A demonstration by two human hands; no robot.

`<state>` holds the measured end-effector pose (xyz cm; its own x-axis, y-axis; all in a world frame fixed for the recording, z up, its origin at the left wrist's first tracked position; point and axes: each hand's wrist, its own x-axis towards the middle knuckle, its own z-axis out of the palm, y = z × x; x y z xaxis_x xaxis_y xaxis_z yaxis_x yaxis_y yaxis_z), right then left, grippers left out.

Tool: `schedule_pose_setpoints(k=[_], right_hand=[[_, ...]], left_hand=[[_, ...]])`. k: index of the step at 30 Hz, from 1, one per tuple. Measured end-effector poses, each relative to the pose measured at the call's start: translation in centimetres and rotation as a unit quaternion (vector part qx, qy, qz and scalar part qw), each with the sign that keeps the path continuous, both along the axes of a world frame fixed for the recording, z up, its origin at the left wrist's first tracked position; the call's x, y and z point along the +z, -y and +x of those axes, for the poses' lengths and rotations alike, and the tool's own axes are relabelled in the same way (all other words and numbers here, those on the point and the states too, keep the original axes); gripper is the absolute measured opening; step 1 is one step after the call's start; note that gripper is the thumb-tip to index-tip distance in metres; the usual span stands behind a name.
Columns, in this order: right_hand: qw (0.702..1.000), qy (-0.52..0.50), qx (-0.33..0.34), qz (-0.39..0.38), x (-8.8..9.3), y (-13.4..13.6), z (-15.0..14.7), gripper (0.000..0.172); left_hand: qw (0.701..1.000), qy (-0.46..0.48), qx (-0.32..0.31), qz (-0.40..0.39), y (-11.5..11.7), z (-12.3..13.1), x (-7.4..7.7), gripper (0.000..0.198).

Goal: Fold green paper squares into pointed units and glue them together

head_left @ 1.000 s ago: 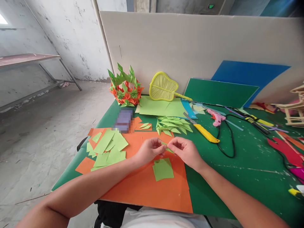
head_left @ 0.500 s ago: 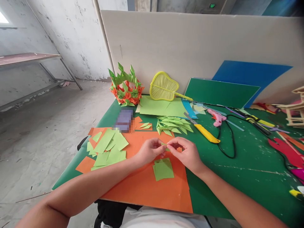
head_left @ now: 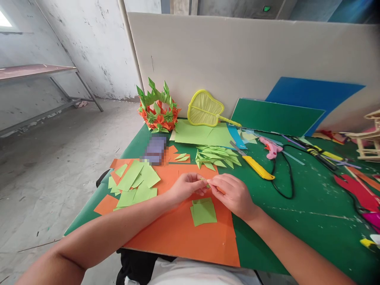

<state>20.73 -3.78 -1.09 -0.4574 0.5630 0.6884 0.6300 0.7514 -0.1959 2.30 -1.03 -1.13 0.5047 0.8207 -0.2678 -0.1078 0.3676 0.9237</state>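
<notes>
My left hand (head_left: 191, 185) and my right hand (head_left: 228, 192) meet above an orange sheet (head_left: 178, 237), fingertips pinched together. Between them is a small piece of green paper (head_left: 202, 179), mostly hidden by the fingers. Just below the hands lie a few stacked green paper squares (head_left: 204, 211). Behind them sits a pile of folded green paper pieces (head_left: 218, 155). To the left, loose green paper squares (head_left: 138, 186) are scattered over the orange sheet's edge.
A green and orange folded-paper crown (head_left: 158, 111) stands at the back left beside a yellow fan (head_left: 204, 109). On the right are a yellow utility knife (head_left: 258, 168), a pink glue gun (head_left: 270, 147) with its black cord, and red paper (head_left: 356, 190).
The fingers of my right hand have shifted and folded closer over the green paper. My left hand stays almost in place.
</notes>
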Motion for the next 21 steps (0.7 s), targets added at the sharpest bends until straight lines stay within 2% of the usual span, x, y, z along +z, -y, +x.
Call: schedule_pose_setpoints(k=[6, 14, 21], right_hand=[[0.999, 0.015, 0.029, -0.028, -0.2, -0.1, 0.8, 0.016], [0.997, 0.046, 0.057, 0.003, -0.9, -0.6, 1.4, 0.024], [0.986, -0.088, 0.052, -0.129, -0.2, -0.2, 0.5, 0.012]], left_hand=[[0.999, 0.014, -0.034, -0.01, -0.1, -0.3, 0.2, 0.04], [0.999, 0.025, -0.019, -0.01, -0.1, -0.1, 0.5, 0.036], [1.0, 0.009, -0.018, 0.002, -0.1, -0.2, 0.5, 0.038]])
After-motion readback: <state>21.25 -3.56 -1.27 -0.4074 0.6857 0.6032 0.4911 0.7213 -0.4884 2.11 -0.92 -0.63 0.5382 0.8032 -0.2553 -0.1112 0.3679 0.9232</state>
